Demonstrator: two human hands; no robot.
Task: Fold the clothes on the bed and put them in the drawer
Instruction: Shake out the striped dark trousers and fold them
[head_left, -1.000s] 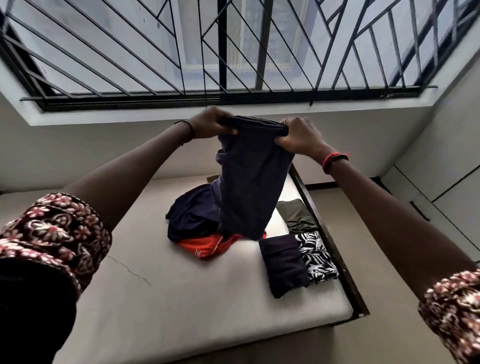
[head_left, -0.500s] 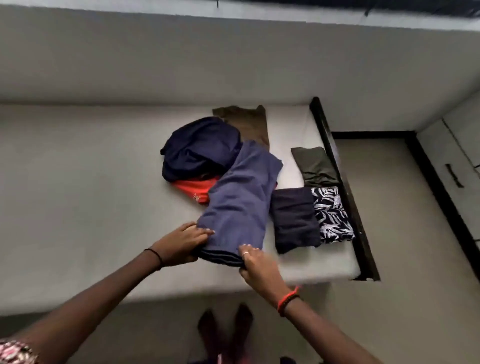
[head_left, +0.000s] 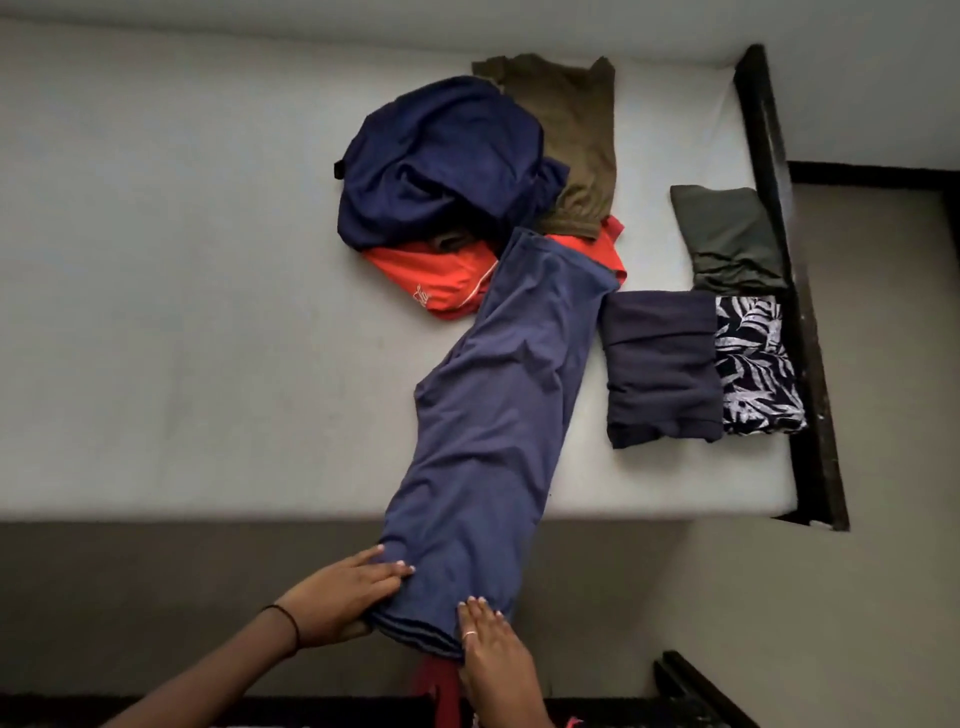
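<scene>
while both hands sit at its near end, the blue garment (head_left: 498, 415) lies as a long narrow strip, slanted across the mattress (head_left: 182, 312). far end overlaps the orange-red garment (head_left: 436, 275). near end hangs past the mattress's front edge, off the bed.

left hand (head_left: 348, 592): fingers spread over the strip's left edge, thumb tucked beneath, pinching the cloth. black band (head_left: 288, 621) on that wrist.

right hand (head_left: 493, 660): fingers laid flat on top of the hem, ring (head_left: 469, 634) on one finger. thumb hidden, so cannot tell whether it grasps or only presses.

unfolded heap behind the strip: navy garment (head_left: 441, 161) bunched on top of the orange-red one, olive-brown garment (head_left: 566, 140) touching it on the right.

right side of the mattress, folded pieces: dark navy piece (head_left: 660, 364) just beside the strip, leaf-print piece (head_left: 753, 364) touching its right side, grey-green piece (head_left: 727, 234) behind those two, against the dark bed frame (head_left: 779, 208).

pale floor (head_left: 857, 571) to the right of the bed.
</scene>
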